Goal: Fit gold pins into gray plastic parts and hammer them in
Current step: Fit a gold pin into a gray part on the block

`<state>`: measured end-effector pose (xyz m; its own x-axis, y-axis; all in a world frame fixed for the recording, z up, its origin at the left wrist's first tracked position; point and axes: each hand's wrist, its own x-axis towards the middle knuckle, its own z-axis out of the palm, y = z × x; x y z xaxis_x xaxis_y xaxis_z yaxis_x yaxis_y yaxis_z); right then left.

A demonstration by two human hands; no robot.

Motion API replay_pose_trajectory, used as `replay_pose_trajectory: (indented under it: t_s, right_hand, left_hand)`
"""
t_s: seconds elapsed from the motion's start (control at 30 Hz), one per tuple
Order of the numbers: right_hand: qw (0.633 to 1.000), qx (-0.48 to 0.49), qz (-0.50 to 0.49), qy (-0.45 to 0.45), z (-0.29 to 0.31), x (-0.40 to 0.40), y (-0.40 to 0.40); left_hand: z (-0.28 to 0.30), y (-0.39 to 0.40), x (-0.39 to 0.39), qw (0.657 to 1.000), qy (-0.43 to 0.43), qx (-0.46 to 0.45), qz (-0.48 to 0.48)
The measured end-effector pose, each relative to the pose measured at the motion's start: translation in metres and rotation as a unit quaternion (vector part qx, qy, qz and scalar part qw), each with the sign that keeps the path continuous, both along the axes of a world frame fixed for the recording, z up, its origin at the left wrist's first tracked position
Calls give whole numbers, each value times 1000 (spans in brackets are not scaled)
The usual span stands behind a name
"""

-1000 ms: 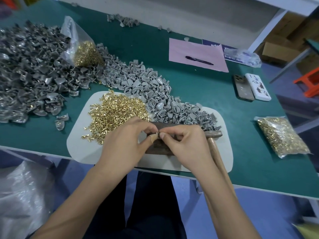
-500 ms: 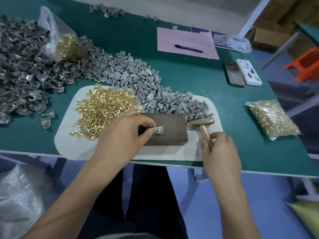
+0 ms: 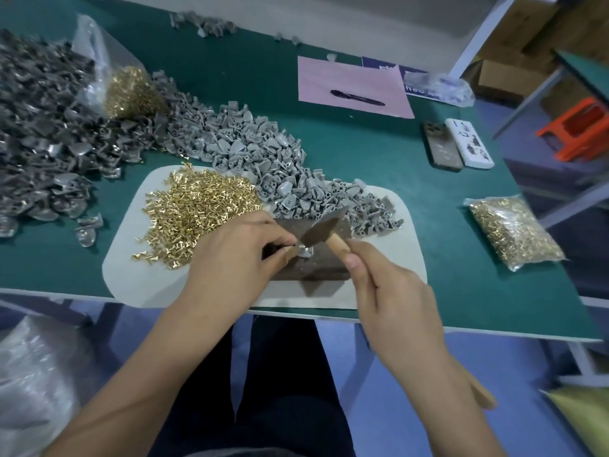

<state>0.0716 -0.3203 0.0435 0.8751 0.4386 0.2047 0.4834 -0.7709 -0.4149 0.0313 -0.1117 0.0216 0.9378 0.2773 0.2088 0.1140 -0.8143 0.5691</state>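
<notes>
Left hand (image 3: 230, 258) pinches gray part (image 3: 304, 252) on block (image 3: 313, 258) near table's front edge; right hand (image 3: 392, 291) grips hammer (image 3: 321, 230); risk: fingertips beside strike point; glancing blow could bend pin.

small gray part (image 3: 304, 251) on the dark block (image 3: 316, 268), gold pins (image 3: 201, 209) heaped beside.

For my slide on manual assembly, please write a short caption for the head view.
Left hand steadies a gray part on a block while the right hand hammers it.

Green table (image 3: 362, 153) carries a white mat (image 3: 131, 275), pink paper (image 3: 329, 80), two phones (image 3: 443, 150).
</notes>
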Motion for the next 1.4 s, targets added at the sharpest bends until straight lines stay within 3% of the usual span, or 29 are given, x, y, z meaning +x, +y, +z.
replay_pose_trajectory:
  t_s: [0.1, 0.23, 0.33, 0.4, 0.53, 0.57, 0.67, 0.77, 1.0, 1.13, 1.27, 1.4]
  right_hand:
    - [999, -31, 3, -29, 3, 4, 0]
    - [999, 15, -25, -35, 7, 2, -2]
    - [999, -49, 1, -2, 8, -1, 2]
    - [998, -56, -2, -35, 12, 1, 0]
    - [992, 110, -54, -8, 8, -3, -1]
    - [992, 111, -53, 9, 5, -5, 0]
    - [999, 6, -24, 46, -1, -9, -2]
    - [999, -22, -29, 33, 1, -6, -4]
    - [989, 138, -48, 19, 4, -9, 0]
    - [999, 19, -30, 42, -3, -12, -1]
    - [987, 155, -46, 10, 0, -9, -3]
    - [997, 44, -8, 56, -5, -9, 1]
  left_hand:
    - [1, 0, 1, 1000, -3, 4, 5]
    - [1, 1, 1, 1000, 3, 1, 6]
    - [2, 2, 3, 1000, 9, 3, 0]
    - [3, 3, 4, 1000, 12, 0, -2]
    - [1, 4, 5, 1000, 15, -20, 2]
    - [1, 5, 4, 1000, 16, -24, 2]
    - [1, 7, 5, 1000, 17, -26, -4]
    - [1, 8, 5, 1000, 21, -23, -5]
    - [4, 7, 6, 999, 27, -22, -2]
    - [6, 7, 6, 1000, 26, -8, -7]
    - [5, 7, 7, 1000, 26, -15, -1]
    - [5, 7, 7, 1000, 27, -4, -3]
